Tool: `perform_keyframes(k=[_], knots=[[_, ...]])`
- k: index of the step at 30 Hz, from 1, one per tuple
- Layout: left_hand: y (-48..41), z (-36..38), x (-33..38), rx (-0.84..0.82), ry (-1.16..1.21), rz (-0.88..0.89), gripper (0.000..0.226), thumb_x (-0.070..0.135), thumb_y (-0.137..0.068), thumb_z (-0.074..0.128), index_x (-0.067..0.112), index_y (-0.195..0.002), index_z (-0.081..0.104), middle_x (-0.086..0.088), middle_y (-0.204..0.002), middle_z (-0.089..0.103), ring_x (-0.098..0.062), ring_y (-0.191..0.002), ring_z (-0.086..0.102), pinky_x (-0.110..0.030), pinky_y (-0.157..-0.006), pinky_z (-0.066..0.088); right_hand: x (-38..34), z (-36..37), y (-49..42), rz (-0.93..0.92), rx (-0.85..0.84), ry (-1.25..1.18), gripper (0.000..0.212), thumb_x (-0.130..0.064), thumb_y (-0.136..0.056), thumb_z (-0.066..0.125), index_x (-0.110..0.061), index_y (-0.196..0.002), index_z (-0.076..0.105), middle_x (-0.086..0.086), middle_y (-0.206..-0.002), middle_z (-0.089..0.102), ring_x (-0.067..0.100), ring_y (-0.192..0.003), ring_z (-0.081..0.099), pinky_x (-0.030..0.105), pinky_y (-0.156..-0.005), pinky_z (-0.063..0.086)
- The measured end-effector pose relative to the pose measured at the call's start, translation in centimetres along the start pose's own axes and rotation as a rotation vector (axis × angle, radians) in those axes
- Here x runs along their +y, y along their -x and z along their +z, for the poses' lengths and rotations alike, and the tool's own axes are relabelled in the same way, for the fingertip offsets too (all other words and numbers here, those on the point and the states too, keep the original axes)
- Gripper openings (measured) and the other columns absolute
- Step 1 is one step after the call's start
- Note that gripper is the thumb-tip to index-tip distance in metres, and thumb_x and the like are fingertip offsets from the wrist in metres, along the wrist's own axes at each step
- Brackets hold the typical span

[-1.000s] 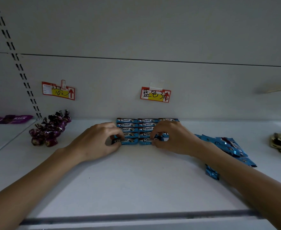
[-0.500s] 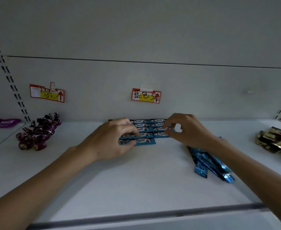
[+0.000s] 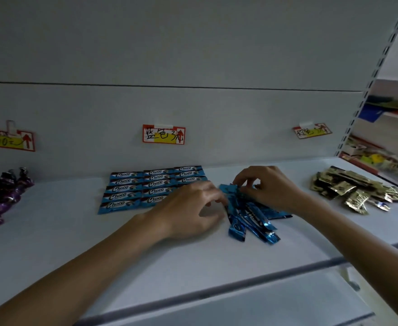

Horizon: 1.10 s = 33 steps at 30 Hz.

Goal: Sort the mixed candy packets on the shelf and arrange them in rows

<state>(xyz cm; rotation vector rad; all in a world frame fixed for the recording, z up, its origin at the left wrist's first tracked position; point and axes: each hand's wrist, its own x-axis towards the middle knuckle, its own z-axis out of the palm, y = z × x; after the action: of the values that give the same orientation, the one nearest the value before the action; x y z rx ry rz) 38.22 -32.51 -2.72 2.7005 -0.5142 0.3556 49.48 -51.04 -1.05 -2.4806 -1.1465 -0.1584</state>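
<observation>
Both hands have left the blue rows (image 3: 155, 187), centre frame, for the loose pile (image 3: 252, 217) at centre right. My right hand (image 3: 270, 189) pinches one packet (image 3: 228, 189). My left hand (image 3: 191, 208) curls beside it, grip unclear. The pile, gold packets (image 3: 348, 187) and purple candies (image 3: 2, 198) look unsorted.

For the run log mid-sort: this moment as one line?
right hand: pinches blue packet on loose pile | left hand: loosely curled, empty, beside pile | Choco rows: flat
</observation>
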Motion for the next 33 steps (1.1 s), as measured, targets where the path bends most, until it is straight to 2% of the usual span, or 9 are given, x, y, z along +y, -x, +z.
perform_keyframes(k=[2, 4, 10, 15, 19, 21, 24, 28, 33], knots=[[-0.5, 0.4, 0.0, -0.016, -0.038, 0.033, 0.035, 0.028, -0.093, 0.050, 0.027, -0.127, 0.051, 0.008, -0.128, 0.048, -0.006, -0.114, 0.042, -0.027, -0.097, 0.039, 0.3, -0.1, 0.3, 0.004, -0.003, 0.014, 0.021, -0.015, -0.085, 0.062, -0.024, -0.103, 0.067, -0.012, -0.096, 0.066, -0.006, -0.074, 0.054, 0.005, -0.066, 0.039], [-1.0, 0.6, -0.1, -0.050, -0.089, 0.049, 0.039, 0.025, -0.095, 0.046, 0.028, -0.134, 0.045, 0.011, -0.137, 0.042, -0.005, -0.121, 0.033, -0.025, -0.103, 0.032, 0.5, -0.1, 0.5, 0.001, -0.014, 0.044, 0.024, -0.018, -0.085, 0.063, -0.023, -0.108, 0.066, -0.010, -0.101, 0.066, 0.000, -0.077, 0.055, 0.014, -0.075, 0.045], [-1.1, 0.4, -0.8, -0.009, -0.121, 0.066, 0.029, 0.034, -0.093, 0.052, 0.026, -0.120, 0.057, 0.008, -0.118, 0.054, -0.003, -0.106, 0.039, -0.017, -0.083, 0.030, 0.3, -0.2, 0.1, 0.015, -0.112, 0.142, 0.034, -0.041, -0.084, 0.063, -0.028, -0.115, 0.063, -0.007, -0.109, 0.061, 0.010, -0.091, 0.055, 0.025, -0.080, 0.045], [-1.2, 0.3, -0.7, 0.063, -0.310, 0.160, 0.021, 0.030, -0.095, 0.050, 0.019, -0.107, 0.063, 0.003, -0.107, 0.061, -0.014, -0.102, 0.050, -0.023, -0.082, 0.028, 0.1, 0.4, -0.3, -0.009, -0.001, 0.060, 0.024, -0.033, -0.088, 0.061, -0.024, -0.110, 0.067, -0.007, -0.103, 0.067, 0.009, -0.087, 0.059, 0.023, -0.076, 0.046], [-0.7, -0.4, -1.3, 0.196, -0.401, 0.186, 0.010, 0.005, -0.078, 0.067, 0.015, -0.079, 0.065, 0.000, -0.071, 0.064, -0.021, -0.065, 0.060, -0.025, -0.062, 0.036, -0.1, 0.9, -0.6, -0.063, 0.152, -0.006, 0.021, -0.011, -0.092, 0.053, -0.015, -0.107, 0.067, 0.001, -0.091, 0.071, 0.013, -0.073, 0.062, 0.022, -0.067, 0.047], [-0.1, -1.2, -1.7, 0.237, -0.360, 0.145, 0.009, 0.004, -0.077, 0.064, 0.013, -0.077, 0.064, 0.000, -0.068, 0.063, -0.020, -0.060, 0.059, -0.024, -0.056, 0.038, -0.7, 0.8, -1.0, -0.110, 0.227, -0.024, 0.022, -0.003, -0.093, 0.050, -0.010, -0.106, 0.065, 0.006, -0.087, 0.070, 0.020, -0.070, 0.064, 0.028, -0.065, 0.052], [1.0, -2.6, -2.0, 0.245, -0.248, 0.031, 0.015, 0.014, -0.086, 0.052, 0.009, -0.082, 0.065, -0.003, -0.075, 0.065, -0.019, -0.064, 0.059, -0.023, -0.055, 0.041, -2.7, 0.5, -1.7, -0.200, 0.317, -0.121, 0.018, 0.005, -0.090, 0.050, -0.006, -0.093, 0.064, 0.000, -0.082, 0.065, 0.016, -0.069, 0.061, 0.016, -0.063, 0.046], [3.0, -3.4, -3.5, 0.220, -0.076, -0.120, 0.015, 0.015, -0.094, 0.051, 0.010, -0.093, 0.065, 0.003, -0.088, 0.065, -0.007, -0.075, 0.055, -0.008, -0.061, 0.035, -5.6, 0.9, -2.6, -0.127, 0.268, -0.208, 0.032, 0.013, -0.081, 0.048, -0.008, -0.078, 0.072, -0.001, -0.084, 0.067, 0.013, -0.078, 0.061, 0.008, -0.069, 0.043], [6.3, -4.0, -4.6, 0.171, 0.007, -0.183, 0.019, 0.006, -0.093, 0.052, 0.012, -0.100, 0.069, 0.009, -0.092, 0.067, 0.009, -0.084, 0.053, -0.004, -0.069, 0.038, -7.1, 1.6, -2.1, -0.015, 0.014, -0.343, 0.038, 0.013, -0.085, 0.044, -0.010, -0.089, 0.073, 0.001, -0.094, 0.068, 0.010, -0.076, 0.066, 0.009, -0.073, 0.051]])
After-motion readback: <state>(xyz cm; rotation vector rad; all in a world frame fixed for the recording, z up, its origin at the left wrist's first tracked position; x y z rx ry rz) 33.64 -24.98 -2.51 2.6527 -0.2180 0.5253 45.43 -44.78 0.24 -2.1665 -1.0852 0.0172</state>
